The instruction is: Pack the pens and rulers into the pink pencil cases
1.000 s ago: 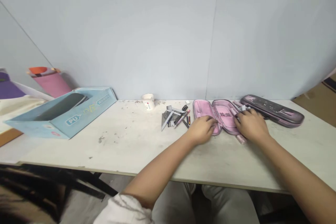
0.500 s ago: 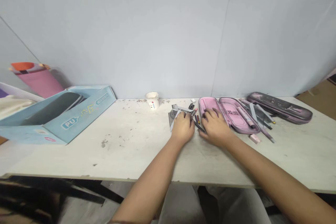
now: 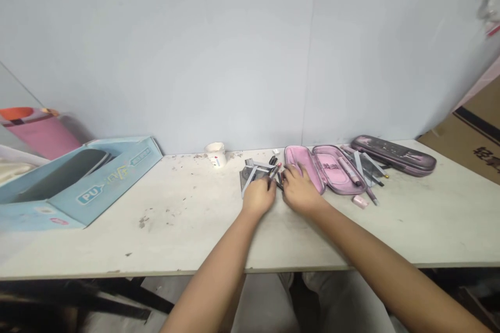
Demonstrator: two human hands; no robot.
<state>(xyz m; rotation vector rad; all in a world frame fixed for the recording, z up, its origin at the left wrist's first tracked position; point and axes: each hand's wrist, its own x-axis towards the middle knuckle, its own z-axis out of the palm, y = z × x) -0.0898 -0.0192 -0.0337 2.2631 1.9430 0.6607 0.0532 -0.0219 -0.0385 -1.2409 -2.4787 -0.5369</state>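
Note:
My left hand point(image 3: 258, 196) is closed by a small pile of stationery, and a grey pen with a pinkish end point(image 3: 276, 168) sticks out from its fingers. Under and behind that hand lie a dark flat pouch and a pale ruler point(image 3: 250, 179). Just to the right, my right hand point(image 3: 300, 191) rests low on the table, its fingers bent around a black pen point(image 3: 279, 186) that is mostly covered. Against its far side lies an open pink pencil case point(image 3: 339, 187), with a pale marker point(image 3: 349, 170) across its right half.
A pink eraser point(image 3: 360, 201), rulers and pens point(image 3: 369, 166) lie right of the pink case, beside a closed dark pencil case point(image 3: 394, 155). A paper cup point(image 3: 216, 155) stands near the wall. On the left is a blue box point(image 3: 113, 182) holding a dark case point(image 3: 66, 174).
The view has turned rightward, so the table's contents sit further left. My hands stay by the stationery; the pinkish-ended pen now shows more clearly at my left fingers.

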